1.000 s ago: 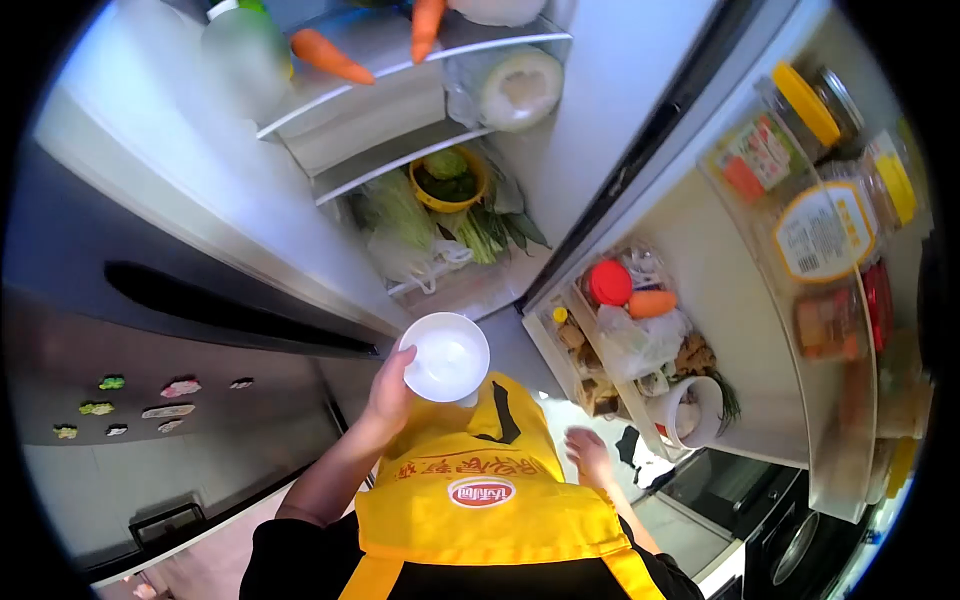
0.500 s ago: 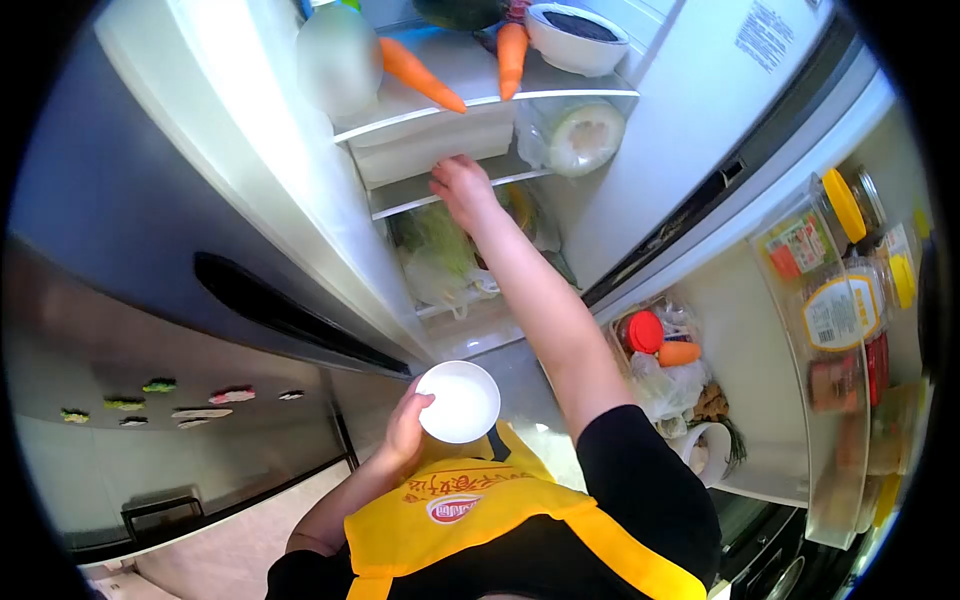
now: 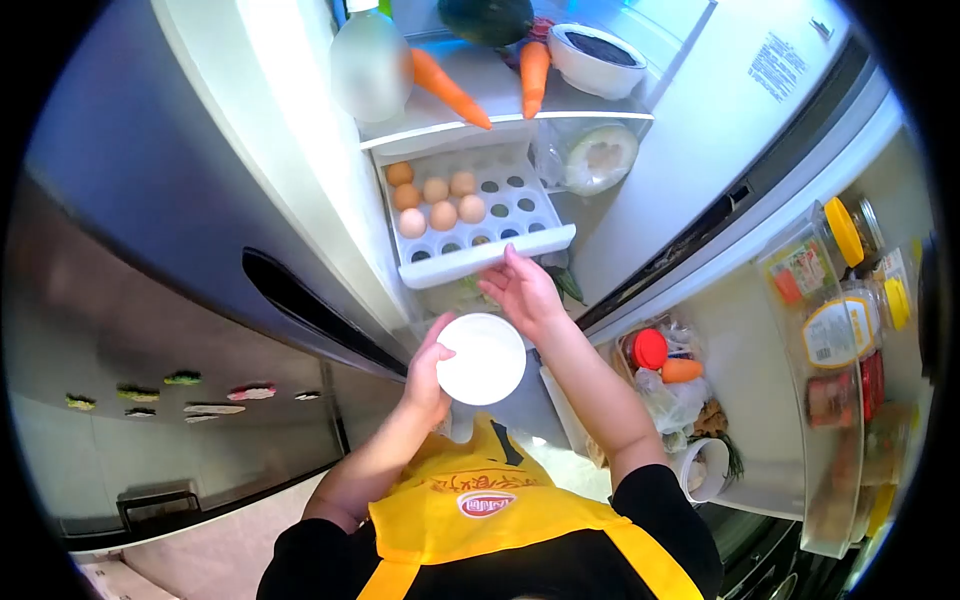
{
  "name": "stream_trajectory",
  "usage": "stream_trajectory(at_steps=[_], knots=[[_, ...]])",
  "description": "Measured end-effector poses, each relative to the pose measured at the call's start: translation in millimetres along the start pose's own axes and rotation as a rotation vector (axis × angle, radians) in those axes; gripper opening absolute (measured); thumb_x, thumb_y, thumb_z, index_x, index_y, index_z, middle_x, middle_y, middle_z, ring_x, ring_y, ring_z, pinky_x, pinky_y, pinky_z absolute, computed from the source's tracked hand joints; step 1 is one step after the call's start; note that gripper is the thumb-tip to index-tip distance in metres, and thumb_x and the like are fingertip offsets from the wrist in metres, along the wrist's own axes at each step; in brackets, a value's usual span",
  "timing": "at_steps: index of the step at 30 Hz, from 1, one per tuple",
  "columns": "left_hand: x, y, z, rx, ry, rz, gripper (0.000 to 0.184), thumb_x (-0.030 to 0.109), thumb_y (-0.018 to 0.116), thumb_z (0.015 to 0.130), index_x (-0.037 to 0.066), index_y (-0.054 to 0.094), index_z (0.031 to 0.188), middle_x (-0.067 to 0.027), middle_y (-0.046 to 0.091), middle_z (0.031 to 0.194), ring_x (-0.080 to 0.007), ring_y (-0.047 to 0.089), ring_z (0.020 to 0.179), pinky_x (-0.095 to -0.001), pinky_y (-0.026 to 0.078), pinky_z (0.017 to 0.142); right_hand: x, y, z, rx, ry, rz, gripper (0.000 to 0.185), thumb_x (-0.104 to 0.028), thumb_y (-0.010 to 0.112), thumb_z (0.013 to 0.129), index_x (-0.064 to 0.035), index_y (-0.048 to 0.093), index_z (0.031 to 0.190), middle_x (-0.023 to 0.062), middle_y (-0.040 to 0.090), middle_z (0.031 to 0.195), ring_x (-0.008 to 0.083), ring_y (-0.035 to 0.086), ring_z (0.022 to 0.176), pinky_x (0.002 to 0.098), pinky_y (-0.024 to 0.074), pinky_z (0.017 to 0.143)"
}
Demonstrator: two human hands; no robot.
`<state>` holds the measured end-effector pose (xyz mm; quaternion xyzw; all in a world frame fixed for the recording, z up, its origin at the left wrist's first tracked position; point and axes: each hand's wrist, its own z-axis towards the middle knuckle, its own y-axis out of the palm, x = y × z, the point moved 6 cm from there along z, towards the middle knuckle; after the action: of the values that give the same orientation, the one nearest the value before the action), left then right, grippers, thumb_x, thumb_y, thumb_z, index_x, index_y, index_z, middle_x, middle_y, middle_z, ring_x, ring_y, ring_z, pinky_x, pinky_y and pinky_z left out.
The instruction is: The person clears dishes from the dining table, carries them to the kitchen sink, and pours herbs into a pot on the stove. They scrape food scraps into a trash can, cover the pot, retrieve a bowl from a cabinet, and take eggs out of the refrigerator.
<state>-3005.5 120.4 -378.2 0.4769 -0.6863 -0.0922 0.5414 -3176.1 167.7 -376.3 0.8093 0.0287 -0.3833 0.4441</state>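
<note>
My left hand (image 3: 427, 382) grips a white bowl (image 3: 487, 360) by its side, thumb over the rim; nothing shows inside it. In front of the bowl, my right hand (image 3: 530, 297) holds the front lip of a white egg drawer (image 3: 548, 240), its thumb at the top edge and fingers below. The drawer is pulled out from under a fridge shelf. Several brown eggs (image 3: 443, 214) sit in its left and middle cups, while the cups on the right are bare.
Carrots (image 3: 450, 90) and a white bowl with dark contents (image 3: 598, 60) are on the shelf above. A wrapped cut melon (image 3: 602, 160) lies right of the drawer. The open fridge door holds jars (image 3: 842, 330) at right.
The egg drawer has come out toward me, bringing the eggs into view. My right hand has drawn back with it. My left hand and the bowl have risen slightly to the right.
</note>
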Motion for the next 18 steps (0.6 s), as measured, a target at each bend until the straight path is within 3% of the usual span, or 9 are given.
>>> stream_trajectory(at_steps=[2,3,6,8,9,12,14,16,18], knots=[[8.6,20.3,7.4,-0.003,-0.007,-0.118,0.074,0.018,0.046,0.073,-0.001,0.028,0.143,-0.0169,0.048,0.131,-0.0279,0.046,0.123,-0.0377,0.038,0.103,1.8,-3.1,-15.2,0.023,0.061,-0.001,0.034,-0.035,0.050,0.097,-0.0062,0.054,0.116,0.0072,0.060,0.108,0.0207,0.057,0.101,0.0364,0.0456,0.089],[14.3,32.5,14.3,-0.113,0.043,-0.145,0.072,0.020,0.047,0.073,0.001,0.031,0.140,-0.0158,0.050,0.128,-0.0294,0.047,0.122,-0.0402,0.039,0.103,-2.2,-3.7,-18.5,0.027,0.054,0.000,0.034,-0.035,0.050,0.097,-0.0062,0.054,0.116,0.0072,0.060,0.108,0.0207,0.057,0.101,0.0364,0.0456,0.089],[6.0,34.9,30.3,-0.141,-0.050,-0.298,0.066,0.021,0.047,0.072,0.003,0.037,0.135,-0.0148,0.051,0.127,-0.0304,0.049,0.120,-0.0417,0.039,0.103,-19.8,1.2,-29.0,-0.115,0.089,-0.052,0.036,-0.037,0.049,0.097,-0.0058,0.055,0.114,0.0076,0.062,0.109,0.0187,0.059,0.101,0.0333,0.0475,0.081],[4.6,33.1,33.2,-0.123,-0.048,-0.319,0.061,0.020,0.047,0.072,0.004,0.041,0.131,-0.0146,0.051,0.126,-0.0304,0.050,0.118,-0.0423,0.039,0.103,-40.5,-9.7,-39.2,-0.090,0.235,-0.586,0.043,-0.040,0.046,0.098,-0.0021,0.061,0.110,0.0099,0.065,0.107,0.0178,0.063,0.096,0.0303,0.0494,0.084],[4.2,30.9,32.8,-0.133,-0.051,-0.306,0.061,0.020,0.047,0.072,0.004,0.041,0.131,-0.0146,0.051,0.126,-0.0304,0.050,0.118,-0.0422,0.039,0.103,-65.9,-9.3,-44.1,-0.050,0.205,-0.791,0.039,-0.036,0.047,0.098,-0.0023,0.065,0.102,0.0083,0.068,0.095,0.0149,0.064,0.088,0.0275,0.0506,0.079],[1.7,25.4,35.0,-0.133,-0.053,-0.295,0.060,0.020,0.047,0.072,0.004,0.041,0.130,-0.0143,0.052,0.124,-0.0303,0.050,0.117,-0.0420,0.039,0.103,-141.9,37.9,-37.9,-0.003,-0.403,-1.208,0.025,-0.024,0.057,0.091,-0.0011,0.064,0.097,0.0078,0.068,0.091,0.0138,0.065,0.083,0.0288,0.0497,0.068],[1.6,26.1,34.9,-0.136,-0.060,-0.280,0.059,0.020,0.048,0.072,0.004,0.041,0.129,-0.0141,0.052,0.124,-0.0301,0.050,0.117,-0.0419,0.039,0.103,-133.5,90.1,-21.0,-0.170,-0.548,-1.410,0.021,-0.022,0.063,0.086,-0.0033,0.063,0.095,0.0095,0.068,0.087,0.0206,0.065,0.082,0.0327,0.0488,0.069],[3.7,27.6,32.5,-0.102,-0.006,-0.243,0.058,0.019,0.048,0.072,0.004,0.041,0.128,-0.0140,0.052,0.122,-0.0295,0.051,0.116,-0.0410,0.040,0.102,-98.9,108.8,21.1,-0.322,-0.604,-1.719,0.024,-0.022,0.067,0.079,-0.0081,0.064,0.098,0.0109,0.066,0.089,0.0280,0.062,0.090,0.0386,0.0474,0.079],[4.6,30.0,32.4,-0.100,0.007,-0.223,0.058,0.019,0.048,0.072,0.004,0.041,0.128,-0.0140,0.052,0.122,-0.0290,0.051,0.116,-0.0406,0.040,0.101,-68.2,110.0,44.4,-0.305,-0.721,-1.913,0.027,-0.024,0.069,0.077,-0.0096,0.064,0.099,0.0110,0.065,0.092,0.0299,0.059,0.095,0.0410,0.0455,0.083]])
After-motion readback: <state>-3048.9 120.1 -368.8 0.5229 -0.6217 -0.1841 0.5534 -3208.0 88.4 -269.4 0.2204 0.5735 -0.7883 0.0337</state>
